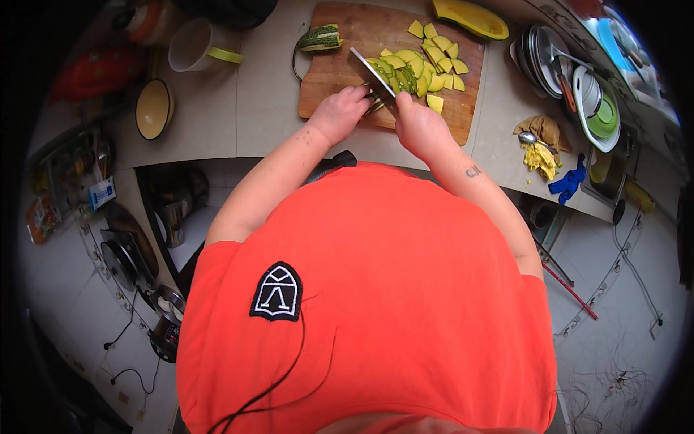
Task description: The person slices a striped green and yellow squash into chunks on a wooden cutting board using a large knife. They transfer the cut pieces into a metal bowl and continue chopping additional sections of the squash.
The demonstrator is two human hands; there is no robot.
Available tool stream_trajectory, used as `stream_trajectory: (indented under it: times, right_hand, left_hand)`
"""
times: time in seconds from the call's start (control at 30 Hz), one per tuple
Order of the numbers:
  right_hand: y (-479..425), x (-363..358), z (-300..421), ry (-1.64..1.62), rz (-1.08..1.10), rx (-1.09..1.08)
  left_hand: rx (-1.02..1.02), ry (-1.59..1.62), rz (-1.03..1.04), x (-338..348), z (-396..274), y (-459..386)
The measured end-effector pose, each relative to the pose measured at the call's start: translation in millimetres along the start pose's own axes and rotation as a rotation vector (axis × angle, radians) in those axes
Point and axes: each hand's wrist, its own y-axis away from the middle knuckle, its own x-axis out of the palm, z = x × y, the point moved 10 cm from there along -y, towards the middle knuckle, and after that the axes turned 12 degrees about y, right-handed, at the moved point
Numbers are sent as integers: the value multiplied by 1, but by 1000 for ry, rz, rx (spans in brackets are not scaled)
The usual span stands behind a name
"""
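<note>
My right hand (421, 123) grips the handle of a kitchen knife (374, 73), whose blade slants up and left over a wooden cutting board (336, 73). Against the blade's left side, my left hand (340, 111) holds a piece of green-skinned squash (375, 103), partly hidden by the fingers and blade. To the blade's right lie many yellow-green squash slices (417, 68), some overlapping and others scattered. A striped squash end piece (320, 39) rests at the board's upper left. A hollowed squash half (471, 19) lies at the upper right edge.
On the left of the counter (271, 108) stand a translucent pitcher (192, 46) and a cream bowl (154, 109). At right are stacked metal bowls (534, 59), a white basin (583, 111), a brown cloth (542, 129), yellow scraps (539, 160), a blue cloth (569, 180) and a sink (602, 168).
</note>
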Motion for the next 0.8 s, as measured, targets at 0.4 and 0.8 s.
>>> stream_trajectory:
  times: [0.4,0.8]
  right_hand:
    - [-26,34,5,10,-13,14]
    - [-4,11,3,21,58,-13]
  left_hand:
    - [-47,-13,64,5,8,-2]
    - [-101,37,47,6,10,-2]
